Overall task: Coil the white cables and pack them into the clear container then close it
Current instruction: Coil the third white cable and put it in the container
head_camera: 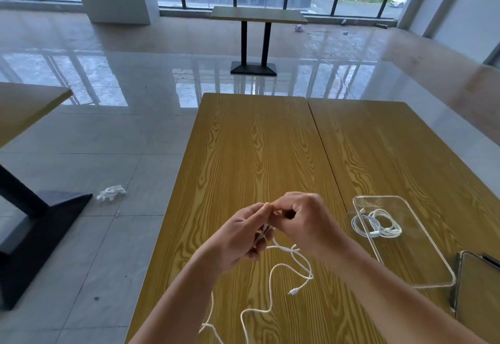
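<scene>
1. Both hands were raised just above the yellow wood-grain table point(243, 140), close together, fingertips nearly meeting.
2. Left hand point(243, 235) had its fingers curled round a small bunch of loops of the loose white cable point(273, 270); strands showed between its fingers.
3. Right hand point(305, 222) had fingers curled in, thumb and forefinger pinching the same cable near the left hand's fingertips. Exact pinch spot was hard to make out.
4. The rest of that cable hung from the hands and trailed in loose waves over the table toward the near edge; one connector end point(292, 292) lay on the wood below the right wrist. Another stretch ran off the table's left edge near the left forearm.
5. Clear container point(422, 249) sat on the table to the right of the hands, near but apart from them, open on top, spanning the adjoining table point(392, 149).
6. Coiled white cable point(376, 226) lay inside the container at its far end, bundled in loops.
7. A dark flat object point(476, 289) sat just beside the container's near right corner, partly cut by the frame edge; couldn't tell what it was.
8. Floor was glossy tile; crumpled white item point(111, 193) lay on it left of the table.
9. A black-based table point(257, 16) stood farther back by the windows; another table's edge point(27, 105) and black base showed at far left.
</scene>
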The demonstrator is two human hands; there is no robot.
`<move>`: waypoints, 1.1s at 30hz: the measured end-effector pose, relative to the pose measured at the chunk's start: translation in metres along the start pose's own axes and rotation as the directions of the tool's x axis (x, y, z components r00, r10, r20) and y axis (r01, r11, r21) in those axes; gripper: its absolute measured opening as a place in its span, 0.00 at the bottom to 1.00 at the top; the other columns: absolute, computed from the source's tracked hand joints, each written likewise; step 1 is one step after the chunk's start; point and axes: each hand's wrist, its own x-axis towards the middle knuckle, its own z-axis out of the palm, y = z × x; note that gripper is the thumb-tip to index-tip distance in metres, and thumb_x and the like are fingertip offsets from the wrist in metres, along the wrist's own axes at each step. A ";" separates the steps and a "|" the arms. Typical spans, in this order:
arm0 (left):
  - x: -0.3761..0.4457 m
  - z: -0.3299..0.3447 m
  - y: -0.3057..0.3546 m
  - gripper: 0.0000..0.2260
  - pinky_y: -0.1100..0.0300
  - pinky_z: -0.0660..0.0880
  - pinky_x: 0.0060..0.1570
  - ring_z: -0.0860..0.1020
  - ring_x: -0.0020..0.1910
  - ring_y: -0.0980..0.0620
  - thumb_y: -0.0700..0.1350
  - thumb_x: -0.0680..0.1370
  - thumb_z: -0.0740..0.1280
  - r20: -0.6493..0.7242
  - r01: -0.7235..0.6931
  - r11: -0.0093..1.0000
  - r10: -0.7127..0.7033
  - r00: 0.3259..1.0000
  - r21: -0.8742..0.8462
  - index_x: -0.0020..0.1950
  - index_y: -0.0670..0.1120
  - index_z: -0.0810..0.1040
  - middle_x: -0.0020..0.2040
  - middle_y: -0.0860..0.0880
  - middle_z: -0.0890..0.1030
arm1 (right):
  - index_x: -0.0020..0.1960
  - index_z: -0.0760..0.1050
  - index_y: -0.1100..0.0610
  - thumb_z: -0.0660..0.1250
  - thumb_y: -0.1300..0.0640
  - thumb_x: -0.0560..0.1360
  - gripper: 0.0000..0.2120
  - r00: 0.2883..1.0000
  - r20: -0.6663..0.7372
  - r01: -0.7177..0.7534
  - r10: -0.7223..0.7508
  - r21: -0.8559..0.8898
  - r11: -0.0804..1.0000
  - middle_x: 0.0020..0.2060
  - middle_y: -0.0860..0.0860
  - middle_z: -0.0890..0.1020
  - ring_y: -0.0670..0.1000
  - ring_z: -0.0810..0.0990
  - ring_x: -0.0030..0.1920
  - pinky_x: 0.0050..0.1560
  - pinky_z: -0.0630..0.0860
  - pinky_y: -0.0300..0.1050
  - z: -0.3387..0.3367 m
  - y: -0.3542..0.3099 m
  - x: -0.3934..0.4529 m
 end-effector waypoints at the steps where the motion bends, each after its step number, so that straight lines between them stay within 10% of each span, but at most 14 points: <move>1: 0.000 -0.001 0.001 0.15 0.61 0.64 0.27 0.70 0.29 0.55 0.54 0.84 0.56 0.007 -0.009 1.000 0.009 1.000 0.000 0.49 0.48 0.77 0.37 0.48 0.76 | 0.38 0.84 0.43 0.75 0.52 0.73 0.06 1.000 -0.007 0.011 -0.011 -0.019 1.000 0.31 0.41 0.76 0.42 0.77 0.33 0.34 0.71 0.32 -0.001 0.001 0.002; 11: -0.003 -0.009 0.023 0.20 0.58 0.70 0.28 0.68 0.27 0.50 0.56 0.83 0.56 0.072 -0.042 0.879 0.009 0.997 0.475 0.41 0.43 0.73 0.30 0.47 0.71 | 0.42 0.81 0.50 0.74 0.58 0.74 0.05 0.977 0.209 0.032 -0.037 0.030 0.999 0.35 0.48 0.84 0.47 0.83 0.37 0.41 0.82 0.48 -0.022 0.004 0.019; 17: -0.001 -0.022 0.026 0.16 0.58 0.73 0.29 0.71 0.30 0.50 0.52 0.85 0.56 0.001 -0.045 0.920 0.048 0.999 0.389 0.54 0.48 0.82 0.32 0.49 0.73 | 0.43 0.76 0.48 0.67 0.64 0.76 0.11 0.971 0.231 -0.062 0.058 0.008 0.998 0.38 0.45 0.79 0.43 0.77 0.34 0.40 0.79 0.43 -0.039 0.004 0.031; 21: 0.003 -0.023 0.031 0.17 0.56 0.76 0.32 0.76 0.33 0.49 0.51 0.85 0.55 -0.066 -0.081 0.948 0.107 0.992 0.307 0.55 0.45 0.81 0.37 0.44 0.77 | 0.60 0.73 0.38 0.73 0.52 0.75 0.18 0.876 0.443 -0.295 0.190 0.180 0.938 0.54 0.41 0.81 0.42 0.84 0.50 0.48 0.83 0.42 -0.032 0.011 0.029; 23: 0.005 -0.021 0.034 0.17 0.57 0.76 0.32 0.77 0.34 0.48 0.51 0.85 0.54 -0.082 -0.098 0.952 0.127 0.989 0.291 0.54 0.45 0.81 0.38 0.43 0.77 | 0.66 0.70 0.38 0.71 0.52 0.76 0.21 0.815 0.539 -0.361 0.213 0.184 0.914 0.43 0.43 0.83 0.43 0.84 0.41 0.42 0.81 0.39 -0.015 0.012 0.022; 27: 0.006 -0.030 0.033 0.18 0.58 0.75 0.31 0.76 0.32 0.50 0.51 0.85 0.54 -0.128 -0.089 0.965 0.123 0.984 0.246 0.52 0.44 0.81 0.36 0.46 0.77 | 0.55 0.76 0.46 0.63 0.54 0.82 0.06 0.909 0.344 -0.312 0.236 0.185 0.932 0.25 0.43 0.75 0.41 0.69 0.24 0.28 0.69 0.37 0.001 0.016 0.018; 33: 0.010 -0.039 0.023 0.18 0.58 0.75 0.31 0.78 0.31 0.51 0.49 0.86 0.52 -0.311 -0.116 0.993 0.121 0.943 0.033 0.50 0.40 0.77 0.39 0.43 0.81 | 0.51 0.82 0.51 0.64 0.55 0.81 0.07 0.972 0.174 -0.166 0.155 0.049 0.985 0.27 0.44 0.76 0.41 0.70 0.25 0.28 0.67 0.36 -0.018 0.022 0.017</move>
